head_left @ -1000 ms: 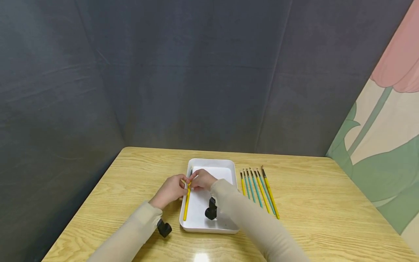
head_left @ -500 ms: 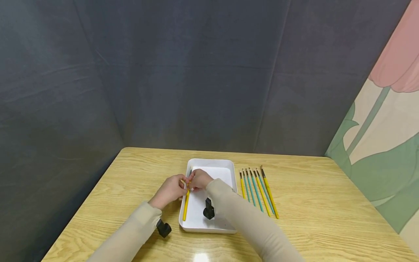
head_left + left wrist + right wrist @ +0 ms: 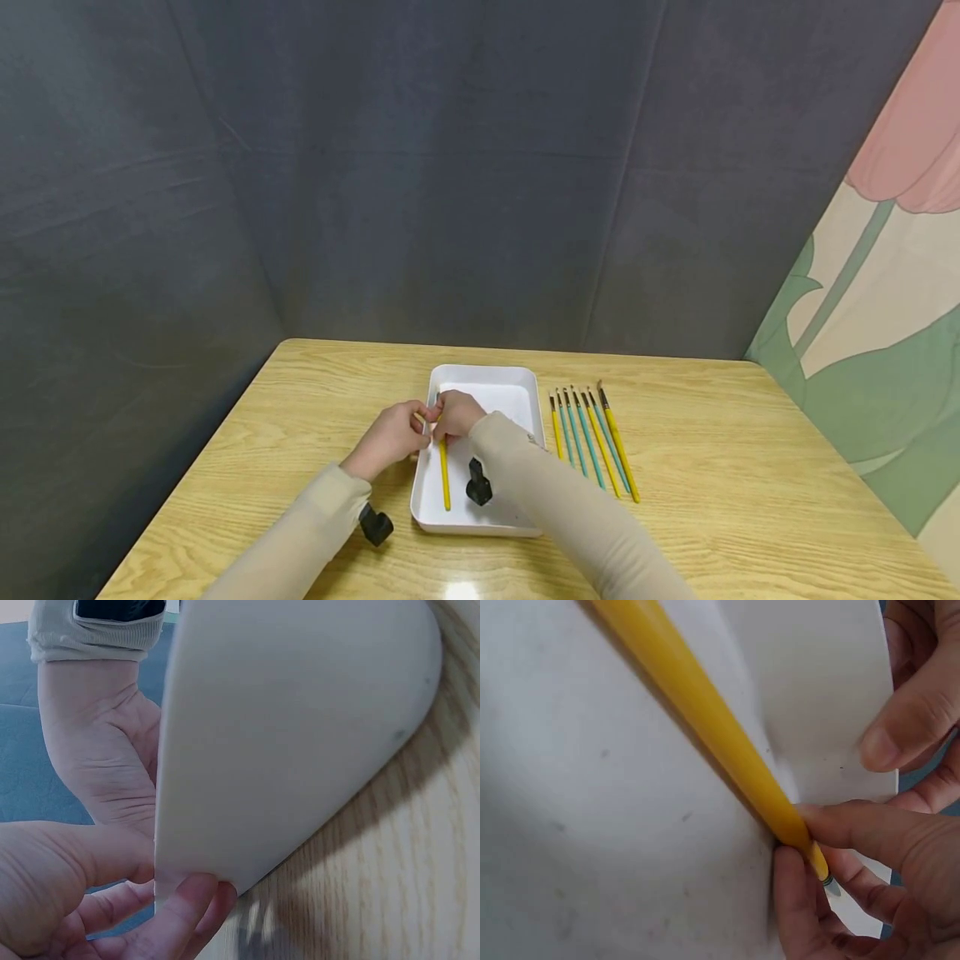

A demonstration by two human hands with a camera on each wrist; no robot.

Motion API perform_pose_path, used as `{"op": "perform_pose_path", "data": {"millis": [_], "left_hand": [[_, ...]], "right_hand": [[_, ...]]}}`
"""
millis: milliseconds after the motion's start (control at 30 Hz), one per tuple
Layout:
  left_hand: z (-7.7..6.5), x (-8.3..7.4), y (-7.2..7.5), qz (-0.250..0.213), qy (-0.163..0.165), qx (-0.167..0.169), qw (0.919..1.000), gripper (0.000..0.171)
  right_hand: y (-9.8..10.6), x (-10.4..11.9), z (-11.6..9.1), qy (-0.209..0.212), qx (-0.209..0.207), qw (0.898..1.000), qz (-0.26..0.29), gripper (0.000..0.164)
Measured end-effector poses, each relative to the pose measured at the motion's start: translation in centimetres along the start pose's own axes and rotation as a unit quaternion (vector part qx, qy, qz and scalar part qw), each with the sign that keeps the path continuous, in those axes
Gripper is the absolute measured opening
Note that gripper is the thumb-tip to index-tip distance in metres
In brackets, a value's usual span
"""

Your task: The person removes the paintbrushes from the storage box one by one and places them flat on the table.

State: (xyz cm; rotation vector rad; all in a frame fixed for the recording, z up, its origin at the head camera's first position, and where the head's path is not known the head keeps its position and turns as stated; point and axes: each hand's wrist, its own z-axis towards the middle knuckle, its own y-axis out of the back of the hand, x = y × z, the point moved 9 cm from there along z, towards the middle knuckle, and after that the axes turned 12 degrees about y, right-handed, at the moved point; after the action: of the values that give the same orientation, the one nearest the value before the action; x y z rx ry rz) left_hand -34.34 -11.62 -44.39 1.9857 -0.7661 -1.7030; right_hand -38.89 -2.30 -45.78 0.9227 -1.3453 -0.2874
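Note:
My right hand (image 3: 459, 414) reaches into a white tray (image 3: 506, 392) and pinches a yellow-handled paintbrush (image 3: 446, 479) between thumb and fingers. The brush lies along the tray's left side, its handle end toward me; in the right wrist view, a pale tip shows past my fingers. My left hand (image 3: 390, 437) grips the tray's left wall, thumb on the inside. In the left wrist view, the fingers (image 3: 176, 919) press the wall's outer face. My right hand covers the upper part of the brush in the head view.
To the tray's right, several yellow and teal paintbrushes (image 3: 592, 437) lie side by side on the wooden table (image 3: 750, 467), bristles pointing away from me. A dark curtain (image 3: 465, 183) hangs behind the table. A flower-patterned cloth (image 3: 885, 358) hangs at the right.
The near end of the paintbrush's handle has swung right, away from the tray's left wall. My right hand has shifted slightly with it. The left hand stays on the wall.

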Motion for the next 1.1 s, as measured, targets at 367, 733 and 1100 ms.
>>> {"op": "perform_pose_path", "data": {"millis": [367, 733, 1100], "left_hand": [[0.2, -0.1, 0.0, 0.016, -0.005, -0.003, 0.9999, 0.027], [0.2, 0.1, -0.1, 0.011, 0.007, 0.002, 0.9999, 0.026], [-0.1, -0.1, 0.0, 0.015, -0.005, -0.008, 0.9999, 0.027]], "right_hand": [[0.5, -0.7, -0.5, -0.032, 0.009, 0.995, 0.093, 0.025], [1.2, -2.2, -1.0, -0.054, 0.03, 0.986, 0.154, 0.027], [3.2, -1.7, -2.4, -0.004, 0.034, 0.973, 0.23, 0.036]]}}
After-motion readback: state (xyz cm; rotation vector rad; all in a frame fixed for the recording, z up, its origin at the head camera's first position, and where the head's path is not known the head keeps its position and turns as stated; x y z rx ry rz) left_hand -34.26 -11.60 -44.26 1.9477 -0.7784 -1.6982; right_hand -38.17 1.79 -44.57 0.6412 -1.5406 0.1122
